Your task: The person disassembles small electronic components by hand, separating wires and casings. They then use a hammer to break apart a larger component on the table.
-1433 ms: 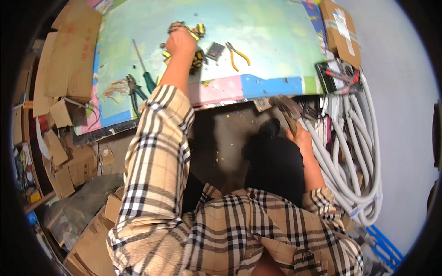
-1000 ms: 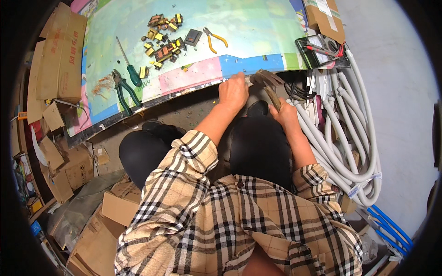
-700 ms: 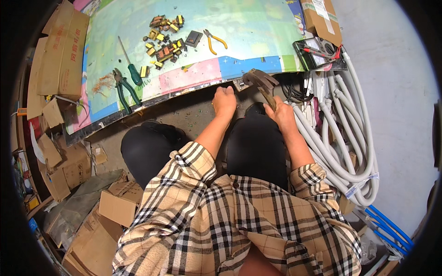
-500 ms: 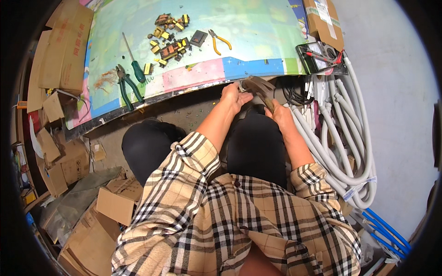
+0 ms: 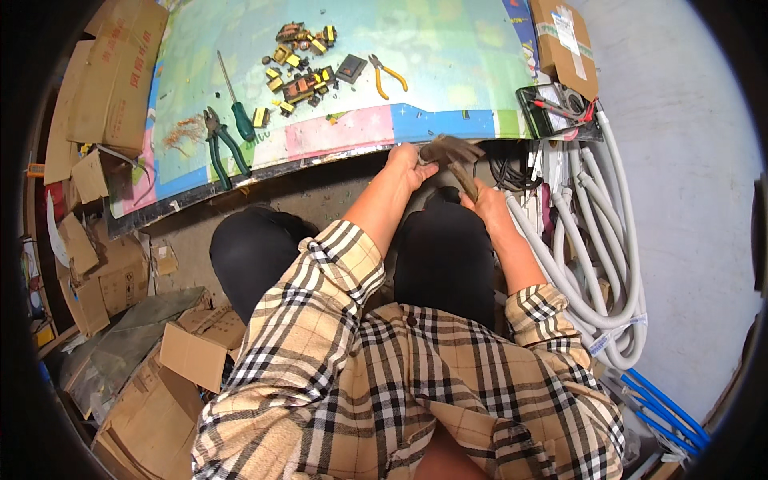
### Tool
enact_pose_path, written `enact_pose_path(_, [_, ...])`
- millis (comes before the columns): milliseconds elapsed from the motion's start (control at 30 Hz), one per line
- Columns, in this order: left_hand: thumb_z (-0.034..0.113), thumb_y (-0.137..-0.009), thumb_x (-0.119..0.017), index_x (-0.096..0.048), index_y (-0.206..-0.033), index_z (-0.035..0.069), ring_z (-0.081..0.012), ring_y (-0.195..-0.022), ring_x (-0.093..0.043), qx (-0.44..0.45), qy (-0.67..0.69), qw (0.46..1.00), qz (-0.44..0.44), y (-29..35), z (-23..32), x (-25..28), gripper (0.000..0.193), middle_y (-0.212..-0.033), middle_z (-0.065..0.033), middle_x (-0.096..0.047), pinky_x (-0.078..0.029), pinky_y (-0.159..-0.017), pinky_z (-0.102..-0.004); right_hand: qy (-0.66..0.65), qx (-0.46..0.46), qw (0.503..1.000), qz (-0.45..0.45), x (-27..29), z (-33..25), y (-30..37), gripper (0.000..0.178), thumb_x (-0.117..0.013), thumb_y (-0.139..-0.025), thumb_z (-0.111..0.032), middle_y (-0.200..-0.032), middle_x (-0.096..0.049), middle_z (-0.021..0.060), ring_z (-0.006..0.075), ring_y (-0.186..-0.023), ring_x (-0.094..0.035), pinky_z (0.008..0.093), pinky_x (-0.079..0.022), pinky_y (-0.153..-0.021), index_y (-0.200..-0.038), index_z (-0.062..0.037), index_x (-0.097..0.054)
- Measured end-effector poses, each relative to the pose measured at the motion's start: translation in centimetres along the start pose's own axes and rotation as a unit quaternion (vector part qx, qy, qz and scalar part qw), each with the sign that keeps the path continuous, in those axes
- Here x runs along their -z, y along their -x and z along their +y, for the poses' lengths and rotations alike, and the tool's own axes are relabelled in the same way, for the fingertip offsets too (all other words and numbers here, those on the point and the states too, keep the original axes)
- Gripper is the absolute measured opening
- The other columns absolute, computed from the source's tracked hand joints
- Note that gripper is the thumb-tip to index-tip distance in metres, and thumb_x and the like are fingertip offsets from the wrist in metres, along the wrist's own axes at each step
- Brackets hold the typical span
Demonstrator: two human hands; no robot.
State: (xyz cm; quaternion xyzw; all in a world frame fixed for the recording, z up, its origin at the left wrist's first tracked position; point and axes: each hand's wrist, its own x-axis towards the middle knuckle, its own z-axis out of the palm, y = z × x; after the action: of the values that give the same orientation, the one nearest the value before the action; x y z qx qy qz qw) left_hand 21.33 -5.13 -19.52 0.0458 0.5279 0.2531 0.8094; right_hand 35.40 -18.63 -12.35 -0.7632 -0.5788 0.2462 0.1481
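Observation:
In my right hand [image 5: 488,205] is the wooden handle of a claw hammer [image 5: 450,150], gripped below its brown metal head just under the table's front edge. My left hand [image 5: 408,166] is beside the hammer head, fingers closed; whatever they pinch is hidden by the hand and the head. Above on the table lie yellow-handled cutters [image 5: 384,78], a small dark block [image 5: 350,68] and a cluster of broken black, yellow and copper coil parts [image 5: 308,84]. Farther left are a green-handled screwdriver [image 5: 241,116] and green-handled pliers [image 5: 224,148].
A colourful mat covers the table [image 5: 448,120]. Grey hoses [image 5: 616,240] hang coiled at the right, with blue tubes [image 5: 664,408] below. A black tray [image 5: 552,108] with red-tipped leads sits at the table's right corner. Cardboard boxes [image 5: 112,80] crowd the left side.
The hammer head has tilted and shifted slightly to the right against my left hand. Both hands stay in nearly the same place. The whole view has shifted a little.

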Motion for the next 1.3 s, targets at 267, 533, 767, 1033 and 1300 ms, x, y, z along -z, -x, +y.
enact_pose_path(267, [0.016, -0.099, -0.032, -0.055, -0.111, -0.001, -0.0288, -0.094, -0.060, 0.003, 0.013, 1.000, -0.025, 0.1, 0.5, 0.5, 0.030, -0.106, -0.0149, -0.059, -0.053, -0.086, -0.0472, -0.015, -0.022, 0.999, 0.022, 1.5, -1.3, 0.0, 0.026, -0.066, -0.084, -0.023, -0.075, -0.061, 0.0266, 0.0447, -0.076, -0.060, 0.0491, -0.048, -0.065, -0.097, -0.0020, -0.058])
enact_pose_path(533, [0.016, -0.100, -0.032, -0.053, -0.113, -0.001, -0.0320, -0.096, -0.060, 0.010, 0.021, 1.000, -0.021, 0.2, 0.7, 0.7, 0.030, -0.109, -0.0166, -0.057, -0.053, -0.085, -0.0492, -0.018, 0.009, 0.998, -0.066, 2.6, -1.3, 0.2, 0.026, -0.066, -0.084, -0.023, -0.073, -0.061, 0.0274, 0.0449, -0.074, -0.060, 0.0480, -0.048, -0.064, -0.095, -0.0004, -0.059])
enact_pose_path(767, [0.013, -0.100, -0.031, -0.052, -0.112, -0.004, -0.0316, -0.095, -0.060, 0.012, 0.036, 0.999, -0.024, 0.4, 0.6, 0.6, 0.029, -0.108, -0.0173, -0.057, -0.053, -0.085, -0.0501, -0.028, -0.006, 0.999, 0.043, 0.9, -0.9, -0.6, 0.027, -0.065, -0.084, -0.023, -0.075, -0.062, 0.0276, 0.0447, -0.075, -0.061, 0.0483, -0.049, -0.066, -0.099, -0.0006, -0.060])
enact_pose_path(1033, [0.012, -0.099, -0.032, -0.053, -0.113, -0.003, -0.0300, -0.094, -0.061, 0.024, 0.054, 0.998, -0.006, -0.4, 0.6, 0.9, 0.029, -0.107, -0.0170, -0.057, -0.053, -0.086, -0.0505, 0.014, 0.018, 0.996, -0.085, 3.1, -1.5, -0.8, 0.027, -0.066, -0.083, -0.021, -0.077, -0.061, 0.0262, 0.0443, -0.078, -0.060, 0.0470, -0.048, -0.067, -0.099, -0.0012, -0.059])
enact_pose_path(1300, [0.014, -0.099, -0.031, -0.053, -0.112, -0.003, -0.0311, -0.098, -0.059, 0.023, 0.046, 0.998, -0.025, 0.5, 0.9, 0.5, 0.030, -0.107, -0.0171, -0.057, -0.051, -0.090, -0.0512, 0.011, -0.004, 0.997, -0.077, 1.5, -1.5, -1.1, 0.027, -0.066, -0.082, -0.021, -0.079, -0.063, 0.0273, 0.0450, -0.079, -0.061, 0.0484, -0.050, -0.071, -0.101, -0.0038, -0.059])
